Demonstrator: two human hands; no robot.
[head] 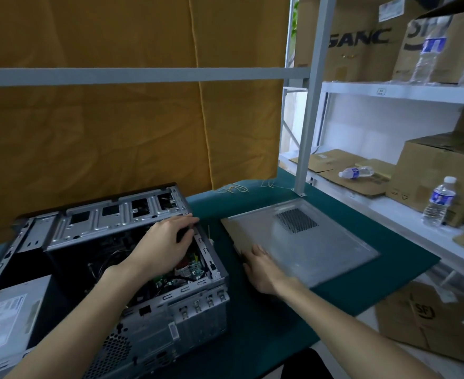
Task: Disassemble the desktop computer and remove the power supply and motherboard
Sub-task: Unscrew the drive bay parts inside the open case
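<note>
Case open at mat's left edge, side panel off beside it. Left hand fingers curled on case rim; right hand flat, fingers together on panel. Power supply still inside; next likely unplug cables.

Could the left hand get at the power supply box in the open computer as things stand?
Probably yes. The side panel lies on the mat under the right hand, so the case is open on top. The power supply sits uncovered, with the left hand already inside.
</note>
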